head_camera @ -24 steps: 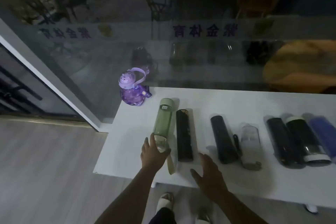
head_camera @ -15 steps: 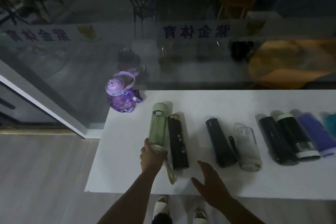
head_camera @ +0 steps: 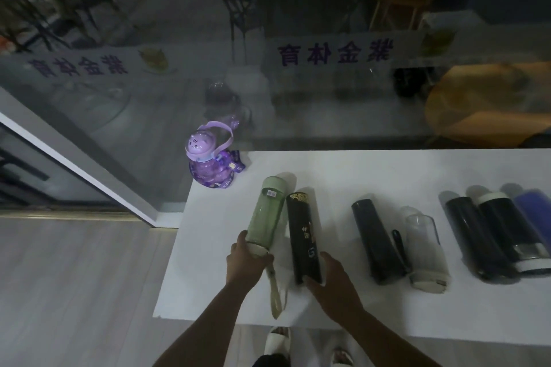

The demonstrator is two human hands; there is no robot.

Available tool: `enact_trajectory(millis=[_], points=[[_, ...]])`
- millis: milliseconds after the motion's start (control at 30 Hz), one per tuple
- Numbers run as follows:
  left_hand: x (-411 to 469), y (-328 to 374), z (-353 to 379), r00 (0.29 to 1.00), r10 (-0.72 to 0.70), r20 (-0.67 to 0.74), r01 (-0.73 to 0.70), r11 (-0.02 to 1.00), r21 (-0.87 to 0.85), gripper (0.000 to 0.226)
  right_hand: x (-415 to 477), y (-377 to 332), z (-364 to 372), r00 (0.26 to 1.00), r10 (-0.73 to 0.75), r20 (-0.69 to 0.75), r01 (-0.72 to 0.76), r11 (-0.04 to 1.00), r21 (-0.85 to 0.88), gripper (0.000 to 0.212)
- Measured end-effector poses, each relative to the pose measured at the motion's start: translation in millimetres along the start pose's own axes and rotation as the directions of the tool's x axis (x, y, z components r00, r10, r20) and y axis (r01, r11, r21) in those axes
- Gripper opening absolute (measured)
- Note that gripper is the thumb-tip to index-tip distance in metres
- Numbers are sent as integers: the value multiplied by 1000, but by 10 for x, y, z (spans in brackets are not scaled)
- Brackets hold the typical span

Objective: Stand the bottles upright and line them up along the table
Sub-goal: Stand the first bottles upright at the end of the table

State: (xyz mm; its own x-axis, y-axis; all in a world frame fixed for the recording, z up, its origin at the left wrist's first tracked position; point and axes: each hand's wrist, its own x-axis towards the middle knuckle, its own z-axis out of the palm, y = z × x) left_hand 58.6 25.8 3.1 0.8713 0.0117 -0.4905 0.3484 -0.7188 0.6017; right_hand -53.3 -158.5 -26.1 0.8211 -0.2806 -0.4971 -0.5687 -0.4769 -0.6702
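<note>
since the earlier frame the right hand (head_camera: 334,283) had moved up to clasp the near end of the matte black bottle (head_camera: 304,235). the left hand (head_camera: 247,262) still gripped the frosted green bottle (head_camera: 267,213) at its pale cap; both cylinders lay on the smooth white table (head_camera: 357,170), side by side.

Bare table (head_camera: 343,176) behind the lying bottles; glass wall (head_camera: 328,104) beyond.

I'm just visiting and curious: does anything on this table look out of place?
Yes. Only the purple cat-lidded bottle stands upright, at the white table's far left corner. The others lie on their sides, including the green translucent bottle and black cylindrical bottle.
</note>
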Motion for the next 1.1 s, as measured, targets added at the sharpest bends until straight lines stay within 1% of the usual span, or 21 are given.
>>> enact_trajectory(millis=[133, 300, 367, 433, 533, 633, 700, 800, 900, 1000, 1100], points=[[-59, 38, -362, 999, 44, 17, -46, 980, 191, 92, 153, -9, 129, 1000, -19, -18, 20, 998, 61, 67], [-53, 266, -890, 998, 39, 53, -58, 908, 416, 91, 222, -71, 213, 999, 37, -33, -35, 996, 83, 79], [-21, 434, -1082, 997, 45, 66, -71, 875, 478, 95, 252, -58, 248, 998, 50, -38, -46, 995, 86, 78], [0, 654, -1219, 995, 50, 82, -86, 849, 522, 92, 249, -66, 265, 997, 69, -40, -64, 992, 113, 76], [19, 1028, -1302, 989, 93, 116, -146, 760, 634, 82, 198, -112, 245, 996, 87, -32, -80, 981, 174, 72], [23, 1380, -1319, 973, 139, 186, -232, 641, 732, 70, 146, -152, 194, 996, 88, -28, -81, 976, 201, 60], [28, 1558, -1332, 965, 130, 227, -260, 575, 776, 67, 130, -137, 179, 995, 93, -31, -85, 974, 208, 57], [43, 1721, -1337, 954, 126, 272, -298, 478, 826, 68, 105, -90, 169, 993, 109, -36, -99, 972, 211, 56], [61, 1737, -1299, 946, 117, 302, -323, 409, 854, 71, 88, -47, 160, 993, 118, -30, -108, 968, 226, 54], [57, 1704, -1296, 939, 143, 314, -345, 366, 865, 73, 78, -31, 153, 992, 124, -23, -114, 962, 247, 51], [58, 1660, -1327, 932, 145, 332, -362, 355, 862, 77, 70, -23, 155, 992, 125, -28, -114, 962, 248, 49]])
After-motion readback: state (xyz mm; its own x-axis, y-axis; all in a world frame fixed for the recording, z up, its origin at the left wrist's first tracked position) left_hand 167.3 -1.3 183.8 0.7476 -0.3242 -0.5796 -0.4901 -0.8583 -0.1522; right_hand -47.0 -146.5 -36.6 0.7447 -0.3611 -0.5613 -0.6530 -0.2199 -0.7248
